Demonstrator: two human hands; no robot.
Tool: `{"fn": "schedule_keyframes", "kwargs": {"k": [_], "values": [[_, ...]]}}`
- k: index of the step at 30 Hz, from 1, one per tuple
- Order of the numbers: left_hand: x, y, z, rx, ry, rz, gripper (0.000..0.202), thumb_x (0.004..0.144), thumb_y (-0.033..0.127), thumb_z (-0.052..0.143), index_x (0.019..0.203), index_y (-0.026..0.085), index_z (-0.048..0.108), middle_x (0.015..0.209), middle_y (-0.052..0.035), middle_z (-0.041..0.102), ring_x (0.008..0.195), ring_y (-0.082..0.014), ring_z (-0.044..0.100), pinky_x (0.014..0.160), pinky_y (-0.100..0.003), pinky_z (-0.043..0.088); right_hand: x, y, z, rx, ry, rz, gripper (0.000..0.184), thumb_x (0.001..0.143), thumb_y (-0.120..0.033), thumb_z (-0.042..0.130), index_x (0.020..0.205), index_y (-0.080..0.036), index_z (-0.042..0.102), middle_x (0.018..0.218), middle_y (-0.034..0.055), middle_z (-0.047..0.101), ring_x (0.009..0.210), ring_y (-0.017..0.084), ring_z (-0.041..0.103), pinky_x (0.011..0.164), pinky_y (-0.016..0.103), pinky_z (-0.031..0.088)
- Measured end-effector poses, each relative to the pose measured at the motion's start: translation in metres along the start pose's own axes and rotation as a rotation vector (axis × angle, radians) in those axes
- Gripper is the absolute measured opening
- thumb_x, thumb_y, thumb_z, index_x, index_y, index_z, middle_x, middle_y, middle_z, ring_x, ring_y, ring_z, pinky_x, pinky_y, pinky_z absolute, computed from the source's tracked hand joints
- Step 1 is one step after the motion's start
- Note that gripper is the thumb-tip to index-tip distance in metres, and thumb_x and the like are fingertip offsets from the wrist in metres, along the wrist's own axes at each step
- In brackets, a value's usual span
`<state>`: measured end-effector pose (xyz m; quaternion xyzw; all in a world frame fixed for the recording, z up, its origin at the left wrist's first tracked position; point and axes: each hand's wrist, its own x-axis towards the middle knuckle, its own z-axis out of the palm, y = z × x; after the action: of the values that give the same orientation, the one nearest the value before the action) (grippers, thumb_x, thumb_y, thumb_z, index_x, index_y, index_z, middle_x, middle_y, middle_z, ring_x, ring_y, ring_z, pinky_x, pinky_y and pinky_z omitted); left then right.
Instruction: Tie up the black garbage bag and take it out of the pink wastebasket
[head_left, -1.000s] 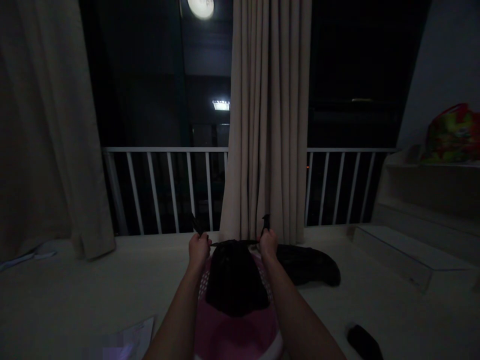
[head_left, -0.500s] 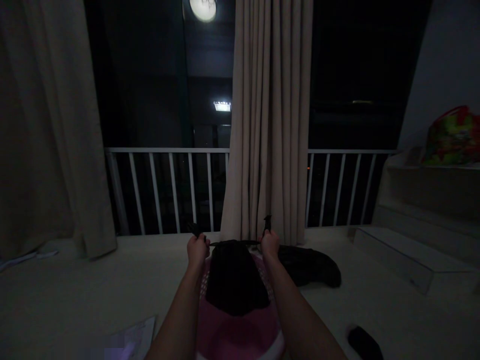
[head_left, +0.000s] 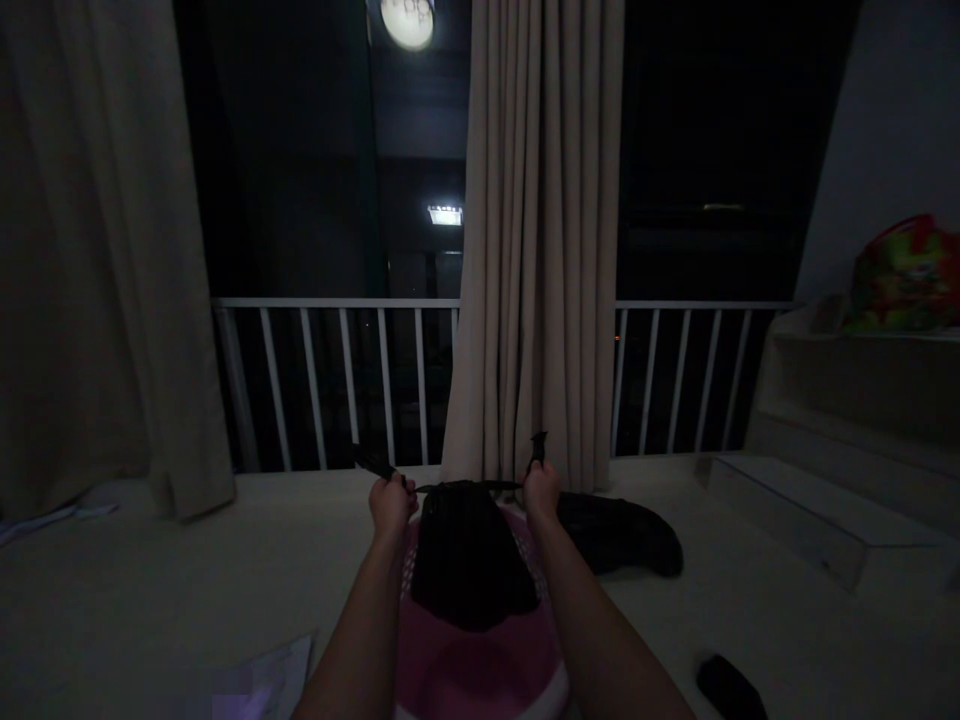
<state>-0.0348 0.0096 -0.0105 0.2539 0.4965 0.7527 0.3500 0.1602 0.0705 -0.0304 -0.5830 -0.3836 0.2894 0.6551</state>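
A black plastic bag [head_left: 472,565] hangs bunched at its top over a pink basket [head_left: 480,675] with perforated sides. Its top is drawn out into a taut strip on both sides. My left hand [head_left: 391,503] is closed around the strip's left end, and a loose tail sticks up past the fist. On the other side my right hand [head_left: 541,490] grips the right end, with a short tail pointing upward. Whether the bag's underside touches the basket is hard to tell in the dim light.
Another black bag [head_left: 622,535] lies on the floor right of the basket. A dark object [head_left: 729,685] is at lower right, a paper sheet [head_left: 281,670] at lower left. Behind are a curtain [head_left: 540,250] and white railing [head_left: 337,302]. White steps [head_left: 817,505] stand at right.
My left hand has shifted slightly left, and the tail above it now leans out farther to the left. The right hand and the bag have hardly moved.
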Motion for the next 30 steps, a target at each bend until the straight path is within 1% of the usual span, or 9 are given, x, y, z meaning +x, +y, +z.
{"fn": "schedule_keyframes", "kwargs": {"k": [4,8,11,18,22,25,27,30], "values": [[-0.0001,0.0012,-0.0004,-0.053,-0.004,-0.029,0.014,0.073,0.024,0.047,0.067,0.020,0.034,0.045,0.0087,0.042,0.031,-0.0033,0.032,0.035,-0.016,0.023,0.0039,0.0034,-0.0001,-0.003,0.003,0.006,0.021,0.074,-0.027,0.038,0.055,-0.021,0.045,0.048,0.0015,0.052,0.048,0.017,0.049,0.046,0.026,0.033],[0.0006,0.0012,-0.0016,-0.075,-0.014,-0.033,0.017,0.071,0.025,0.051,0.067,0.020,0.035,0.046,0.0085,0.043,0.031,-0.0031,0.033,0.035,-0.016,0.023,0.0074,0.0072,0.0001,0.000,0.018,0.008,0.021,0.074,-0.028,0.039,0.056,-0.020,0.047,0.052,0.0026,0.055,0.049,0.016,0.050,0.046,0.025,0.034],[0.0008,0.0009,-0.0026,-0.085,-0.015,-0.029,0.018,0.070,0.025,0.052,0.067,0.020,0.035,0.047,0.0084,0.043,0.032,-0.0034,0.033,0.036,-0.016,0.024,0.0087,0.0086,0.0007,0.006,0.018,0.014,0.021,0.074,-0.028,0.039,0.056,-0.020,0.047,0.051,0.0027,0.055,0.049,0.017,0.051,0.046,0.025,0.034],[-0.0006,0.0036,-0.0032,-0.111,-0.003,-0.027,0.015,0.071,0.022,0.050,0.066,0.020,0.035,0.046,0.0081,0.043,0.032,-0.0040,0.033,0.035,-0.016,0.023,0.0070,0.0054,-0.0005,0.026,0.009,0.051,0.022,0.074,-0.027,0.039,0.054,-0.021,0.046,0.047,0.0030,0.054,0.046,0.017,0.051,0.045,0.026,0.034],[-0.0017,0.0053,-0.0033,-0.117,-0.015,-0.025,0.014,0.071,0.020,0.049,0.065,0.020,0.036,0.045,0.0076,0.044,0.031,-0.0039,0.033,0.034,-0.016,0.023,0.0055,0.0027,-0.0020,0.042,-0.004,0.071,0.021,0.075,-0.027,0.039,0.056,-0.020,0.045,0.049,0.0028,0.055,0.045,0.017,0.050,0.044,0.026,0.034],[-0.0033,0.0055,-0.0016,-0.056,-0.004,0.000,0.013,0.075,0.020,0.046,0.065,0.019,0.037,0.044,0.0077,0.043,0.030,-0.0038,0.033,0.033,-0.015,0.023,0.0051,0.0011,-0.0032,0.047,-0.005,0.065,0.021,0.076,-0.027,0.039,0.058,-0.020,0.045,0.049,0.0020,0.053,0.045,0.016,0.050,0.044,0.025,0.034],[-0.0046,0.0054,0.0006,0.029,-0.005,0.057,0.014,0.078,0.022,0.044,0.067,0.020,0.037,0.044,0.0083,0.043,0.029,-0.0042,0.034,0.032,-0.015,0.024,0.0043,0.0002,-0.0036,0.075,-0.022,0.081,0.019,0.078,-0.027,0.037,0.062,-0.019,0.045,0.049,0.0009,0.052,0.042,0.014,0.048,0.042,0.024,0.033],[-0.0074,0.0062,0.0040,0.142,-0.029,0.143,0.012,0.083,0.025,0.041,0.073,0.020,0.039,0.048,0.0067,0.048,0.030,-0.0070,0.043,0.030,-0.015,0.025,0.0014,-0.0011,-0.0025,0.164,-0.102,0.153,0.018,0.083,-0.030,0.030,0.075,-0.019,0.043,0.055,-0.0005,0.055,0.033,0.011,0.041,0.036,0.023,0.030]]}}
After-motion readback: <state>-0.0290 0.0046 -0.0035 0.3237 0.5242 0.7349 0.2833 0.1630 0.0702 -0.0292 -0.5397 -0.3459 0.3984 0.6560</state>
